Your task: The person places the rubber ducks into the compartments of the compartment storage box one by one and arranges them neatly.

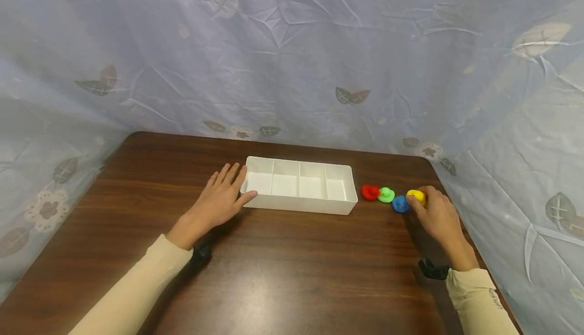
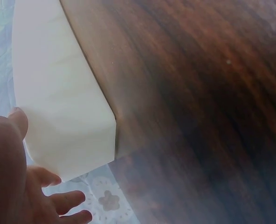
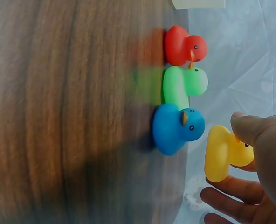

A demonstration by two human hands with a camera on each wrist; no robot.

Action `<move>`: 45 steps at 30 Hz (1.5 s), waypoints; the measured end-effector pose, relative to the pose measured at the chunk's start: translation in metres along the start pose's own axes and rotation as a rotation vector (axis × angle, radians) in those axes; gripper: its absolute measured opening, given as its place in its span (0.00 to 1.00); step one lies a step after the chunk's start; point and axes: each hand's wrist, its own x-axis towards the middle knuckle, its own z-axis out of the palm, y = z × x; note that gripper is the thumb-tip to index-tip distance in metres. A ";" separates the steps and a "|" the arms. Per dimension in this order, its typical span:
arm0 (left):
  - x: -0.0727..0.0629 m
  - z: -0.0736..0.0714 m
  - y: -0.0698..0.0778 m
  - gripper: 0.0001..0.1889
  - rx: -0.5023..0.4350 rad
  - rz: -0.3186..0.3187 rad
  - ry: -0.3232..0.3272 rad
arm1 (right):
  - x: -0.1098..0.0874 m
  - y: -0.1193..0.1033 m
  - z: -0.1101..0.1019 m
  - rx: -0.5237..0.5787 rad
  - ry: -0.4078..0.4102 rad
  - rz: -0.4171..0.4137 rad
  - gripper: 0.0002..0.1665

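Observation:
My right hand [image 1: 438,216] pinches a yellow rubber duck [image 3: 217,154] between thumb and fingers, lifted off the table in the right wrist view. Beside it on the table a blue rubber duck [image 3: 168,130], a light green one [image 3: 175,88] and a red one [image 3: 176,46] stand close together in a row. A white box [image 1: 296,203] with several compartments lies left of the ducks. At its left end rests my left hand [image 1: 221,200], fingers spread, thumb over the near rim and fingertips along the end wall.
All of this is on a dark brown wooden table [image 1: 292,264]. A pale curtain [image 1: 292,71] with leaf and flower prints hangs behind the table and along both sides. The right hand is close to the table's right edge.

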 end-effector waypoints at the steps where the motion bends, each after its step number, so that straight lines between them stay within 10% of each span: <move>1: 0.000 0.000 0.000 0.47 0.001 0.001 0.002 | 0.001 -0.001 0.000 0.000 0.003 -0.003 0.26; 45: -0.001 0.002 0.000 0.47 -0.012 -0.007 -0.025 | 0.041 -0.079 -0.006 0.069 -0.003 -0.123 0.29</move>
